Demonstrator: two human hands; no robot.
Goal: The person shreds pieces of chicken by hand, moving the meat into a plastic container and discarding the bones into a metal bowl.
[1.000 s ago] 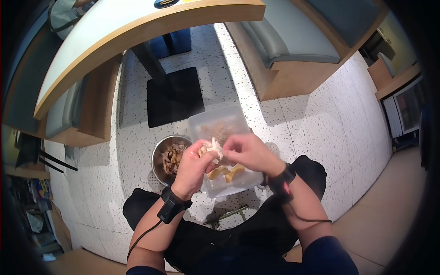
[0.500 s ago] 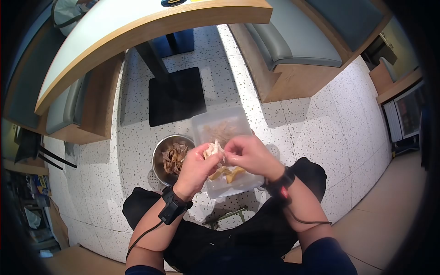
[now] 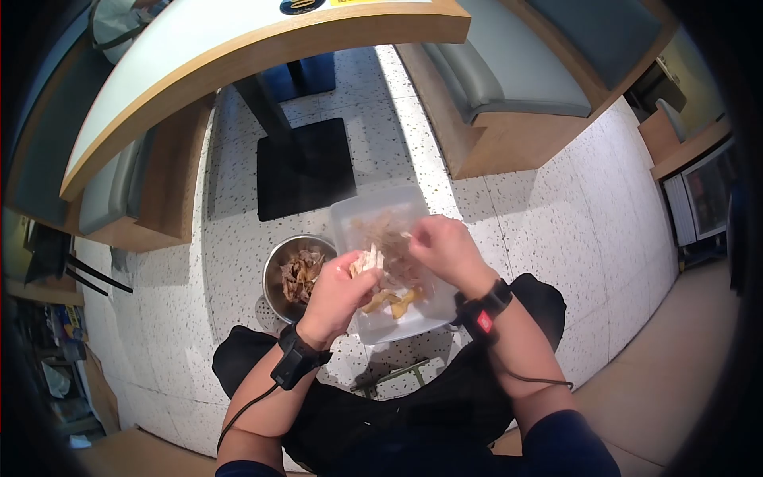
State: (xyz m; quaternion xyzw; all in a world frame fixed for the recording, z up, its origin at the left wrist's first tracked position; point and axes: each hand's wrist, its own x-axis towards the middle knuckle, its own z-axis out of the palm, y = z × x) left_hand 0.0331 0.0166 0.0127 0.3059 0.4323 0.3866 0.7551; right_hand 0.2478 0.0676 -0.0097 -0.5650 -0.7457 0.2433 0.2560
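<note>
A torn piece of pale cooked meat, which looks like chicken [image 3: 368, 261], is gripped in my left hand [image 3: 334, 292] above a translucent plastic tub [image 3: 429, 316]. My right hand [image 3: 447, 248] is closed in a pinch over the tub's right side, with a small pale shred of meat [image 3: 406, 234] showing at the fingertips. Shredded meat [image 3: 384, 232] lies in the far part of the tub. Yellowish skin-like pieces [image 3: 404, 302] rest nearer to me. Left of the tub, a steel bowl [image 3: 272, 277] holds brown bony scraps [image 3: 302, 274].
A wood-edged table [image 3: 270, 52] spans the far side above its black base plate [image 3: 306, 183]. Padded booth benches [image 3: 517, 87] flank it on both sides. The tub and bowl stand low, between my knees and the speckled floor [image 3: 556, 215]. Another person's sleeve [image 3: 115, 28] shows at the upper left.
My right hand has pulled away to the right and slightly up from the meat, carrying a small shred. My left hand stays almost in place with its piece.
</note>
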